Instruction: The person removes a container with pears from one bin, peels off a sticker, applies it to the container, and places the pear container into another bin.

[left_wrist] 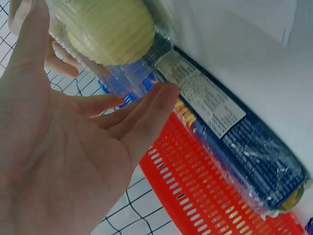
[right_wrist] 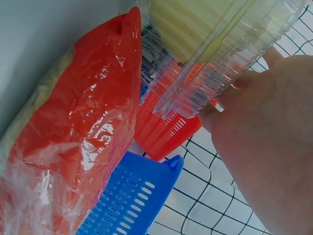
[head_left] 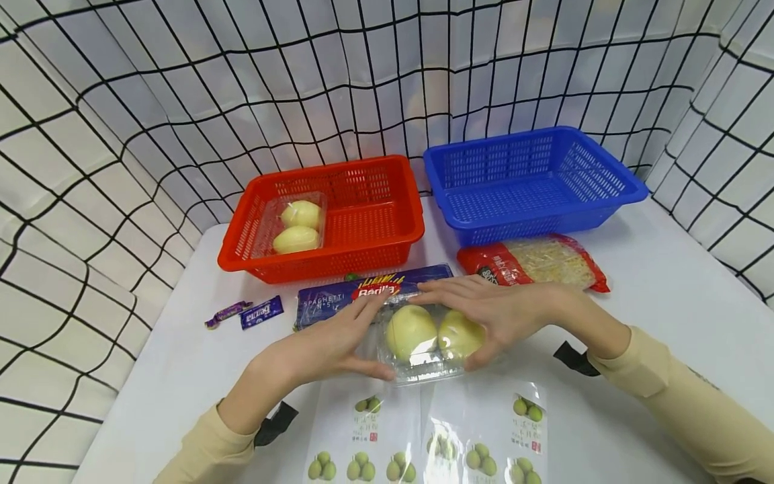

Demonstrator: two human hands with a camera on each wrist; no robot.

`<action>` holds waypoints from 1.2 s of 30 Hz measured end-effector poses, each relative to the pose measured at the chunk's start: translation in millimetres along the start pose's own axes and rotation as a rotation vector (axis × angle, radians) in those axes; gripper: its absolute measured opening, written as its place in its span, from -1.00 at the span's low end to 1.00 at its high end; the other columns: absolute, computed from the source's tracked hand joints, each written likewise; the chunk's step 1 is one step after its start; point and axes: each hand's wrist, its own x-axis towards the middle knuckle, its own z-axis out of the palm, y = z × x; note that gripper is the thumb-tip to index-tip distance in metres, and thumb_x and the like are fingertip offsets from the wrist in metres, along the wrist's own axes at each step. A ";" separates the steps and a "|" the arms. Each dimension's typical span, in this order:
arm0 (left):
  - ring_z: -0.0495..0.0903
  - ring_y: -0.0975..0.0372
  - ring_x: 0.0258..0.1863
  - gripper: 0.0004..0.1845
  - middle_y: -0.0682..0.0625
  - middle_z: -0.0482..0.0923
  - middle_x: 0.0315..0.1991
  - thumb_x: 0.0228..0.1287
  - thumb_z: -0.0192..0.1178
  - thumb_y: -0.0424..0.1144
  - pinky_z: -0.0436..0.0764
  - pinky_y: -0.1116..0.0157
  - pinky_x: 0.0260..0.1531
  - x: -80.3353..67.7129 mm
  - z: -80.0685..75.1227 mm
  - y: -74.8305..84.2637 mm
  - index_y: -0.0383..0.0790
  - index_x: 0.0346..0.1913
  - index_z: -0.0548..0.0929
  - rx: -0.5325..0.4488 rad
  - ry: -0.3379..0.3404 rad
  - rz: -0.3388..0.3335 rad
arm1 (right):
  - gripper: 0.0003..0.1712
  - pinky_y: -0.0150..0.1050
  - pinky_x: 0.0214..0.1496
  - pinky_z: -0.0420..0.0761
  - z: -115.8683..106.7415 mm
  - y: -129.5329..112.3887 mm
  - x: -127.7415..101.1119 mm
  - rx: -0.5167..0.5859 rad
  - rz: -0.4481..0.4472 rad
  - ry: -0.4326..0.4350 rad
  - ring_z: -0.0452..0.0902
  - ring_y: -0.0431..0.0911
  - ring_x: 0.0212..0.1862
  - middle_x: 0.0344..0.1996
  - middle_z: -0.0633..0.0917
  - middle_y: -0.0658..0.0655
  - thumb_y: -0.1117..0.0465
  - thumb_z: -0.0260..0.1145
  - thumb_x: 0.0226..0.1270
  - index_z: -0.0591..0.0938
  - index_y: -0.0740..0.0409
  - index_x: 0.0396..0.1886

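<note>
Okay, so I'm gripping a clear plastic box [head_left: 423, 371] between both hands, and two pale fruits [head_left: 411, 333] are sitting side by side inside it. My left hand [head_left: 329, 346] is clamping the left end, thumb at the front corner and fingers toward the back. My right hand [head_left: 498, 306] is doing the same on the other end, with its fingers reaching over the back edge and its thumb pressing near the front. I can't tell whether the underside is touching the white table [head_left: 659, 302] or not.

Just behind the box, a blue spaghetti pack [head_left: 329, 304] is lying crosswise, partly hidden by my fingers. Past that, a red basket [head_left: 363, 259] is holding a second clear box [head_left: 266, 232] in its left part, also with two pale fruits showing. Over to the right, a blue basket [head_left: 520, 227] is standing behind a red noodle bag [head_left: 544, 262], and my right hand is covering a bit of that bag's front edge. Off to the left, a purple candy [head_left: 228, 313] and a small blue bar [head_left: 262, 312] are lying next to each other. Closest to me, two printed sheets [head_left: 338, 413] are showing pictures of green fruit.
</note>
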 end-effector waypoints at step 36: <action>0.53 0.22 -0.53 -0.55 0.05 0.56 -0.63 0.02 0.56 0.14 0.40 0.26 -0.42 -7.7 -7.3 -22.0 -0.13 -0.45 0.59 0.265 -0.310 -0.471 | -0.60 0.16 0.71 0.01 59.0 -97.1 61.0 -0.602 -0.297 -0.051 0.03 -0.02 0.68 0.47 0.46 -0.26 -0.20 0.12 0.54 0.59 -0.40 0.28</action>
